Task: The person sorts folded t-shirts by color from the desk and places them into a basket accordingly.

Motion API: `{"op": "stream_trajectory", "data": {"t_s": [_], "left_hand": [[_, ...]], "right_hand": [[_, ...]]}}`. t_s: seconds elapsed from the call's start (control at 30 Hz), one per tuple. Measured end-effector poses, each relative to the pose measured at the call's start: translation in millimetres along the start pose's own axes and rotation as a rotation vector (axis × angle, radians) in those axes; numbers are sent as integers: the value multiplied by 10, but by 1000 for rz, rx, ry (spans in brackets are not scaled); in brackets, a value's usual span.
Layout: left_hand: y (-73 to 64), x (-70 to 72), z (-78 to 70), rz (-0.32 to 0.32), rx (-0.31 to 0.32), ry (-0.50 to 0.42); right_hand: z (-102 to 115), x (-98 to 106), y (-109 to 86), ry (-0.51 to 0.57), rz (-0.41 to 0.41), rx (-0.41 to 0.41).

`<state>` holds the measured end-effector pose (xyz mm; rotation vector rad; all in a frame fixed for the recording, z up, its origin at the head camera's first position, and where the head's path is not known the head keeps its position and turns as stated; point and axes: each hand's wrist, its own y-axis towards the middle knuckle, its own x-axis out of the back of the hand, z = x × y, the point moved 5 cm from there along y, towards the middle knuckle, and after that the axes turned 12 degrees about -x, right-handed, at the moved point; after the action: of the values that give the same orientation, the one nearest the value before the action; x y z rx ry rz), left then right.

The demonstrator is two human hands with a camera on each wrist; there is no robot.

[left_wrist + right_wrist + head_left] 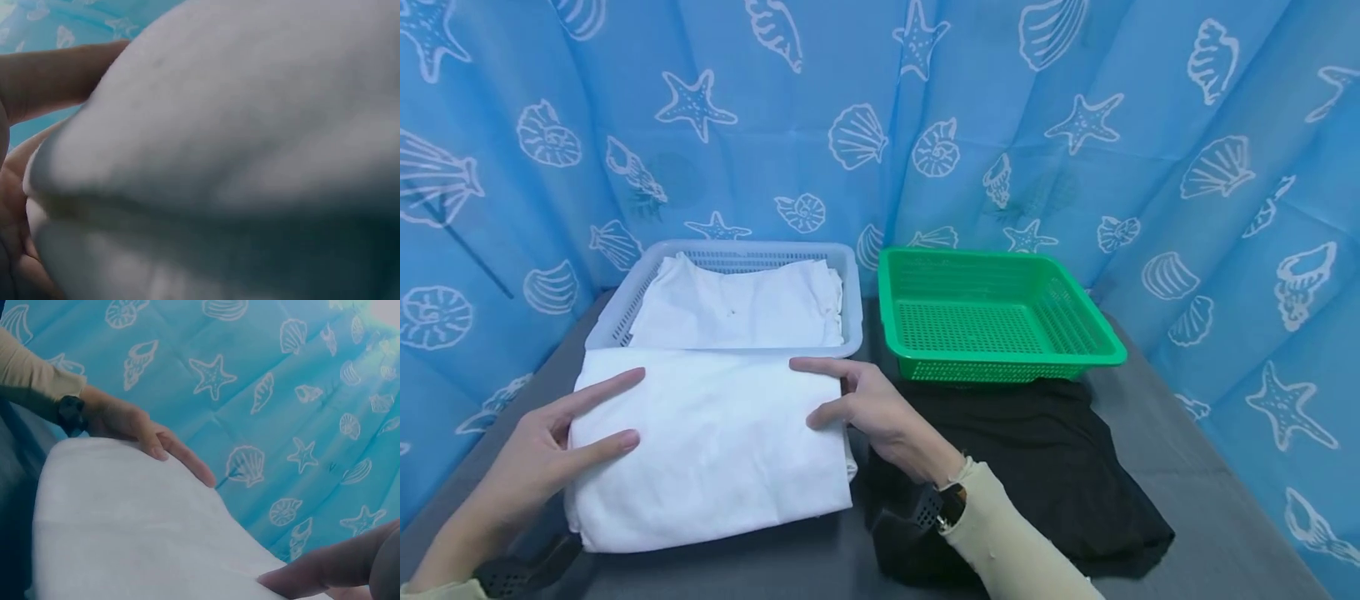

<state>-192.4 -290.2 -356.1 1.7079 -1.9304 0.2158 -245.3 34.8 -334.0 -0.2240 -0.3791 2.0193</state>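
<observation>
A folded white cloth, perhaps a garment, is held up in front of the white basket by both hands. My left hand grips its left edge, thumb and forefinger on top and the other fingers underneath. At the right edge my right hand holds it the same way, with the remaining fingers hidden behind the fabric. In the left wrist view the bulging white cloth fills most of the picture. The right wrist view shows the left hand across the cloth's top surface.
Behind the held cloth stands a white basket with folded white fabric inside. To its right is a green basket. A black garment lies on the grey table at right. A blue shell-patterned curtain closes off the back.
</observation>
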Motion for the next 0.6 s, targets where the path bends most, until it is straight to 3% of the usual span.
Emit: {"op": "stream_trajectory", "data": {"t_s": [0.33, 0.47, 0.6], "left_hand": [[301, 106, -172, 3, -62, 36], [496, 175, -198, 1, -82, 72], [732, 244, -247, -8, -57, 96]], "right_hand": [[364, 128, 23, -107, -56, 111], [466, 213, 143, -159, -102, 116], [626, 312, 285, -198, -150, 104]]}}
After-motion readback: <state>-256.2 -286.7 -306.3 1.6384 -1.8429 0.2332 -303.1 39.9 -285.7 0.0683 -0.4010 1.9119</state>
